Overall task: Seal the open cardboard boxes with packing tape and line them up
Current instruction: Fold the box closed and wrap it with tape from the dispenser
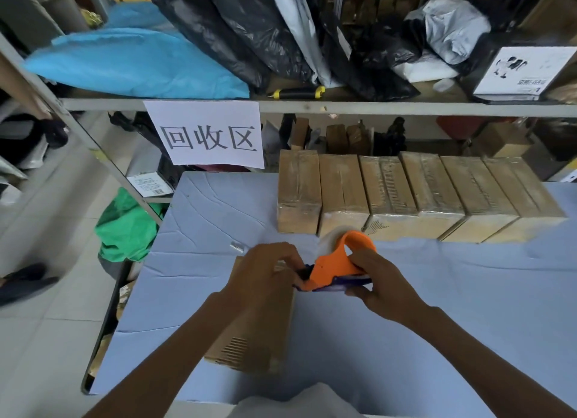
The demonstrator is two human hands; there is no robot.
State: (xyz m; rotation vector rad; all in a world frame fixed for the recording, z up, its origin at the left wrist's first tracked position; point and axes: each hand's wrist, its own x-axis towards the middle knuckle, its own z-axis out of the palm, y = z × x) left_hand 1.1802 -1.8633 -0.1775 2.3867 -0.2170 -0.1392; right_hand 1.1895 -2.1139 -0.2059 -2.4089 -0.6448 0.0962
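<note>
Right hand [379, 281]: fingers curled round orange plastic tape dispenser [338, 263].
Left hand [265, 272]: pinching at dispenser's front end, resting on brown cardboard box [249, 339].
Beyond grip: six taped cardboard boxes [415, 195], touching in a row.

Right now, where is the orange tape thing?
In the head view, the orange tape dispenser is mid-table, gripped by the right hand, beside the left hand on the near box.

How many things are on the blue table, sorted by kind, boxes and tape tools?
Boxes in the back row: 6
Box under the hands: 1
Orange tape dispenser: 1
Total: 8
</note>
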